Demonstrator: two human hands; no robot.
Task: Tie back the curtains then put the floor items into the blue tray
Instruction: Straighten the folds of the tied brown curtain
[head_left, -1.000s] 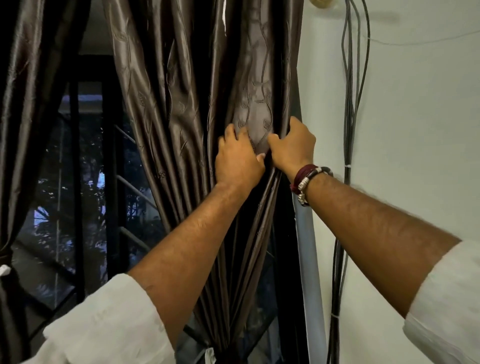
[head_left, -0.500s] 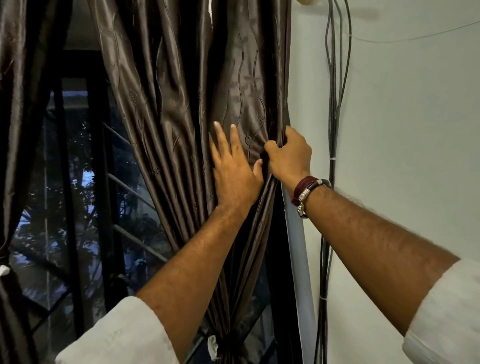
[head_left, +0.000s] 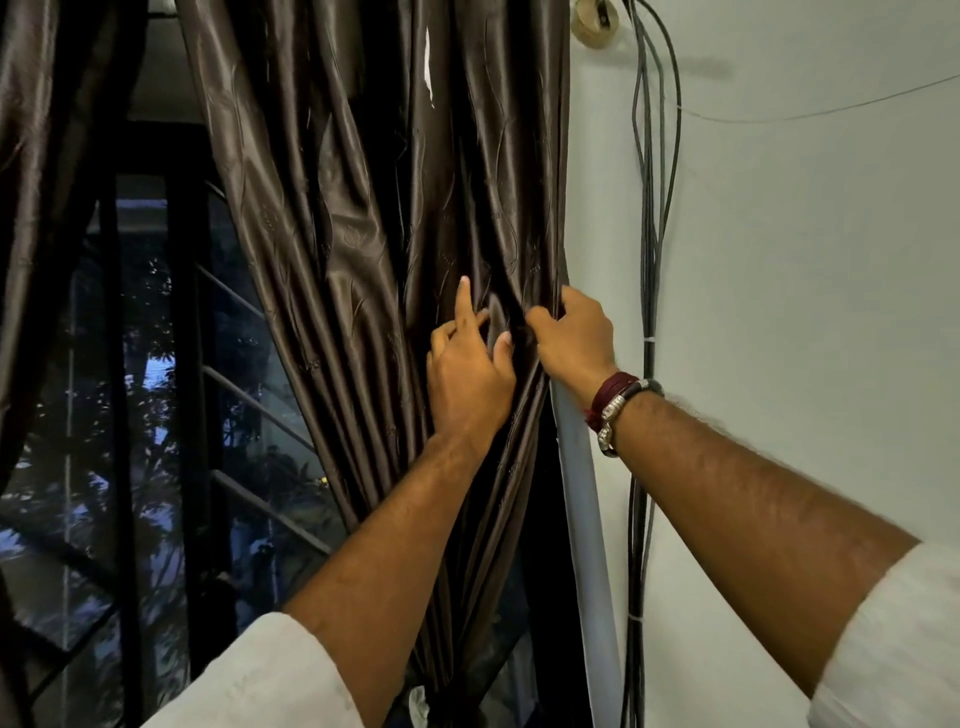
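The right hand has its fingers curled tight around the right edge of the shiny dark brown curtain, bunching the cloth up in its grip. The left hand lies on the folds just beside it. Its first finger points straight up, the thumb sticks out toward the right hand, and the other fingers bend a little into a fold; it is hard to see if they pinch the cloth or only press on it. The curtain hangs in front of the dark window with slanted metal bars, right next to the pale wall. Low down, the curtain is pulled in narrow, and a small white bit shows there, but the bottom edge of the picture cuts it off, so what holds the cloth together cannot be made out. The right wrist wears a dark red and silver bracelet. A bunch of thin grey cables runs down the wall beside the right arm. A second dark brown curtain hangs at the far left, and only part of it shows. Both arms have rolled-up white sleeves, cut off at the bottom. The floor is out of view.
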